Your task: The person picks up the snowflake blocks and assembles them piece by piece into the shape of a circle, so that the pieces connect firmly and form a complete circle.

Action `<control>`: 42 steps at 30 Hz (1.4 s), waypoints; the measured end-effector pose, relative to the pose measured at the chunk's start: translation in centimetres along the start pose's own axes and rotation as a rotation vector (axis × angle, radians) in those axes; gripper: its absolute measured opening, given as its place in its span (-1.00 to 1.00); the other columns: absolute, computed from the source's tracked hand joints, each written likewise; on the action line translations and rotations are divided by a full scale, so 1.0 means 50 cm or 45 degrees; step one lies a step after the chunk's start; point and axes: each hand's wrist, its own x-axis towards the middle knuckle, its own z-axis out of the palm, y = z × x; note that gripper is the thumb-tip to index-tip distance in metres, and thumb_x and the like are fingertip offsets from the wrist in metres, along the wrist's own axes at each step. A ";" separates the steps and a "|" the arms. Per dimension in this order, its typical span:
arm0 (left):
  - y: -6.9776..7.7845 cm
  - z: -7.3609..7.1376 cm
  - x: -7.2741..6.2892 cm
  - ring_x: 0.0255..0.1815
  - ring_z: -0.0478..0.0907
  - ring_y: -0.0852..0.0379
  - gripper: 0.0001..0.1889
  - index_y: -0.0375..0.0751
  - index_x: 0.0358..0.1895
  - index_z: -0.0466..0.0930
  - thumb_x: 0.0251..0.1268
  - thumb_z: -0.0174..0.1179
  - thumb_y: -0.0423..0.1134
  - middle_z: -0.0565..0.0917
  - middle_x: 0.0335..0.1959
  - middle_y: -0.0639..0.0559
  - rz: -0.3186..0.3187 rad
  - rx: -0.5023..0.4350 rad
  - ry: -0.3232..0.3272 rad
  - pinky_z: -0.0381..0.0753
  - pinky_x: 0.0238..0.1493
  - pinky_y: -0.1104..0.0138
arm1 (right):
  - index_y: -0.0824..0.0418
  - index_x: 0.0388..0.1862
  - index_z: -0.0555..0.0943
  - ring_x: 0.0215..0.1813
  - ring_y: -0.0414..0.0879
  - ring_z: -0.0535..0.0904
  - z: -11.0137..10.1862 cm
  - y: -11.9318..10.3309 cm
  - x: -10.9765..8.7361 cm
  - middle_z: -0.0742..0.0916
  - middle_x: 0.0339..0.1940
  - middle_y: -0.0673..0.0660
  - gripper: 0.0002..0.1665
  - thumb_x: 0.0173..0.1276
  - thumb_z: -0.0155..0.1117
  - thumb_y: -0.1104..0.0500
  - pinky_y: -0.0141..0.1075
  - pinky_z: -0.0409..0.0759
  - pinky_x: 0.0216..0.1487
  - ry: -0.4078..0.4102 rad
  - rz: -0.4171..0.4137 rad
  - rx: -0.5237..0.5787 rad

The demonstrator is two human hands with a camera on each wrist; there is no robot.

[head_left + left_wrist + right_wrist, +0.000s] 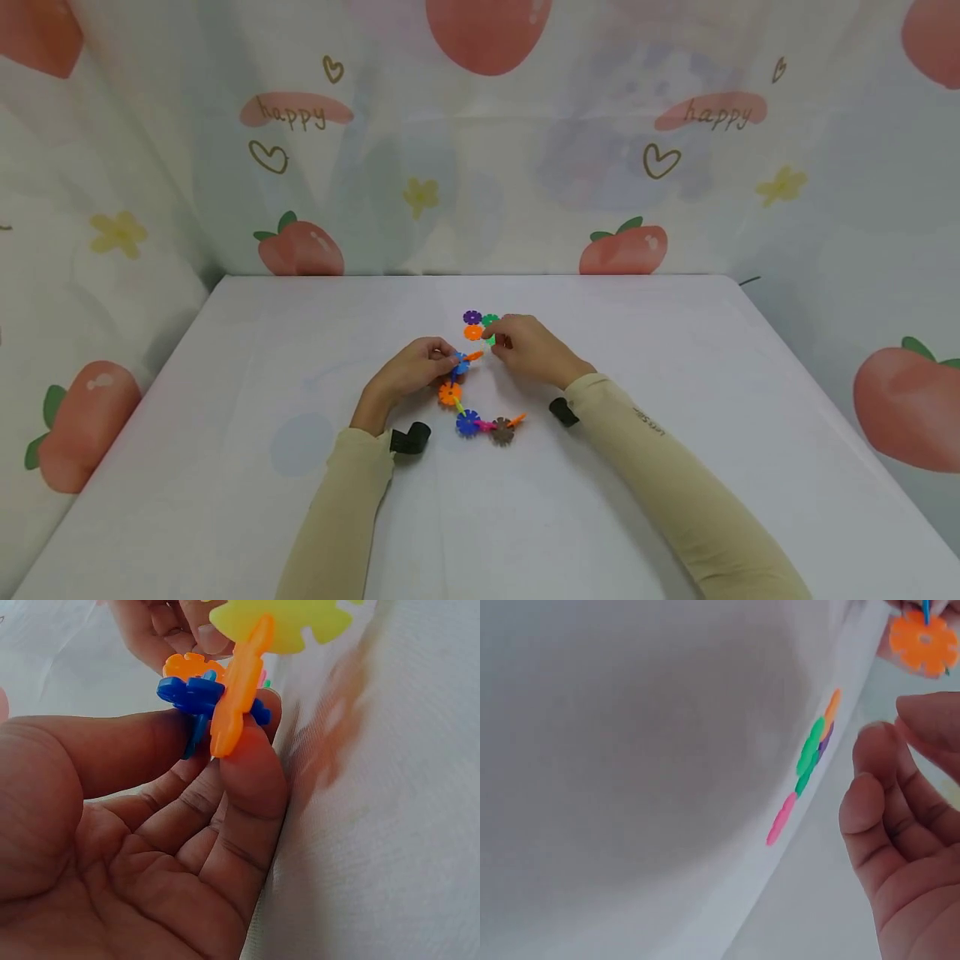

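My left hand point(411, 367) pinches a blue snowflake disc point(191, 696) between thumb and fingers. This disc belongs to a chain of interlocked discs. An orange disc point(473, 356) slots into its far side. Toward me, the chain runs through another orange disc point(450, 393), a yellow one point(289, 626), a second blue one point(468, 422), a pink one and a brown disc point(502, 431), ending in orange. My right hand point(536, 346) hovers to the right of the chain's far end, fingers loosely bent; nothing shows between its fingertips in the right wrist view.
Loose discs lie flat beyond the hands: a purple one point(472, 317), an orange one point(472, 332), two greens, the lighter green point(810, 746) among them, and a pink one point(781, 819). A printed curtain hangs behind the white table point(225, 350).
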 end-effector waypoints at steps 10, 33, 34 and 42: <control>0.000 0.001 0.001 -0.21 0.64 0.03 -0.79 -0.25 0.19 0.59 0.66 0.16 -0.27 0.76 -0.19 -0.10 -0.022 0.008 -0.006 0.56 -0.03 0.28 | 0.40 0.26 0.67 0.12 0.19 0.58 -0.026 0.040 0.030 0.69 0.05 0.30 -0.65 0.57 0.27 0.34 0.01 0.60 0.24 0.072 0.291 0.086; 0.011 0.005 -0.006 -0.33 0.51 0.06 -0.56 -0.29 0.00 0.77 0.64 0.20 0.08 0.61 -0.38 -0.01 -0.013 0.137 -0.053 0.49 -0.19 0.29 | 0.37 0.13 0.58 0.11 0.19 0.55 -0.017 0.092 0.027 0.65 0.04 0.32 -0.71 0.52 0.37 0.28 0.00 0.59 0.24 -0.001 0.515 0.066; 0.013 0.006 -0.007 -0.33 0.50 0.06 -0.56 -0.26 -0.01 0.78 0.62 0.21 0.10 0.60 -0.38 -0.01 -0.016 0.146 -0.057 0.48 -0.19 0.29 | 0.37 0.10 0.57 0.07 0.18 0.56 -0.017 0.092 0.023 0.66 0.00 0.30 -0.72 0.51 0.37 0.30 -0.02 0.60 0.21 0.013 0.513 0.085; 0.012 0.007 -0.010 -0.35 0.51 0.08 -0.61 -0.28 -0.03 0.78 0.60 0.27 0.04 0.61 -0.40 0.00 0.008 0.150 -0.092 0.52 -0.20 0.31 | 0.34 0.01 0.61 -0.21 0.02 0.62 -0.017 0.068 -0.014 0.68 -0.20 0.21 -0.85 0.54 0.32 0.31 -0.25 0.61 -0.11 0.085 0.569 0.338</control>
